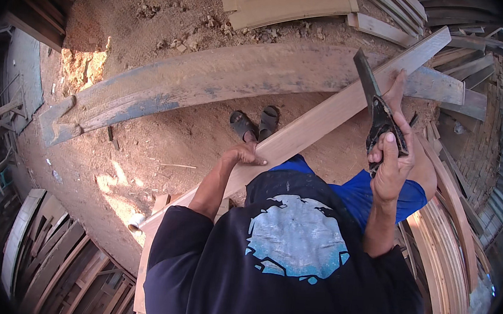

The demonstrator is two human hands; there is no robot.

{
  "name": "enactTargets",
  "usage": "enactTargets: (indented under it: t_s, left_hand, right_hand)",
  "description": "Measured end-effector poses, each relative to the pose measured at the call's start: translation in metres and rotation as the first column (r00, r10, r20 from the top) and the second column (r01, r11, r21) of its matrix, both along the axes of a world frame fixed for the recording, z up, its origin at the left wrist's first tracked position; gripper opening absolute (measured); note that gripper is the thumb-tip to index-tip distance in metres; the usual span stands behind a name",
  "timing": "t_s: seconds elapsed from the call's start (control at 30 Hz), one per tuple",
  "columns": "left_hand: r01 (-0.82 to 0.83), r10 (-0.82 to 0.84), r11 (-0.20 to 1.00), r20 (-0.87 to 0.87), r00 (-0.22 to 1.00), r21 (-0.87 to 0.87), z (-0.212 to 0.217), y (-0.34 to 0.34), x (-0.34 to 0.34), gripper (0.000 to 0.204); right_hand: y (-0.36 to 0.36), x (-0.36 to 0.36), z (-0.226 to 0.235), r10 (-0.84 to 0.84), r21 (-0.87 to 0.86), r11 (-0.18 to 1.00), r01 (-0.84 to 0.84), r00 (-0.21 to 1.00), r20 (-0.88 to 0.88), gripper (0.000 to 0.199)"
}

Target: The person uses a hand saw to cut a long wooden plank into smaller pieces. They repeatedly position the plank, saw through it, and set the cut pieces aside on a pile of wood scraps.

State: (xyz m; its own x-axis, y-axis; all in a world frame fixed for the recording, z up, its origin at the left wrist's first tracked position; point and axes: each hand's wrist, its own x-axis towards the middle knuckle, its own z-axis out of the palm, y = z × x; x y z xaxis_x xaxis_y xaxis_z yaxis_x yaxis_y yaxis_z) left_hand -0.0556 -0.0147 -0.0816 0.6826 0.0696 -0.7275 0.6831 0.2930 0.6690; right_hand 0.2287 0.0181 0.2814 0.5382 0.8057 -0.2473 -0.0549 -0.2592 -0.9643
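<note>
From where I stand, in the one head view, everything is arranged around the long weathered bench (211,71). The pale board (315,124) lies slantwise across that bench's right part, its far end jutting past it and its near end reaching back beside the person. A bare foot (395,92) is up against the board above the bench, presumably to pin it. On the near side of the bench, the left hand (244,154) grips the board's edge, thumb on top, probably to steady the overhang. The right hand (391,161) wraps the black handle of a saw (380,118), its blade pointing up toward the bench; whether it touches wood I can't tell. Sandals (269,120) sit near the bench, and stacked planks (296,7) lie beyond it.
</note>
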Motion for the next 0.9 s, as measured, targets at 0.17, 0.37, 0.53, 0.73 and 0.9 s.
enactTargets:
  t_s: [0.17,0.37,0.53,0.73,0.9]
  left_hand:
    - [0.017,-0.015,0.977,-0.01,1.0,0.214,0.0,0.015,-0.016,0.082]
    - [0.233,-0.108,0.807,-0.252,0.962,0.543,0.11,0.093,-0.014,0.057]
    - [0.269,0.053,0.599,-0.373,0.926,0.754,0.146,0.133,-0.013,0.031]
    - [0.044,0.173,0.326,-0.105,0.979,0.944,0.118,0.148,-0.024,0.046]
    - [0.039,0.179,0.251,-0.086,0.98,0.967,0.115,0.141,-0.021,0.05]
  right_hand:
    - [0.003,-0.003,-0.007,-0.007,0.005,1.0,0.008,0.989,-0.145,0.042]
    - [0.016,0.01,-0.016,-0.074,0.105,0.991,0.086,0.992,-0.106,0.042]
    - [0.031,0.022,-0.022,-0.133,0.135,0.98,0.149,0.984,-0.118,0.041]
    - [0.038,0.042,-0.043,-0.152,0.145,0.973,0.177,0.974,-0.168,0.043]
    - [0.047,0.052,-0.058,-0.136,0.13,0.979,0.159,0.976,-0.168,0.043]
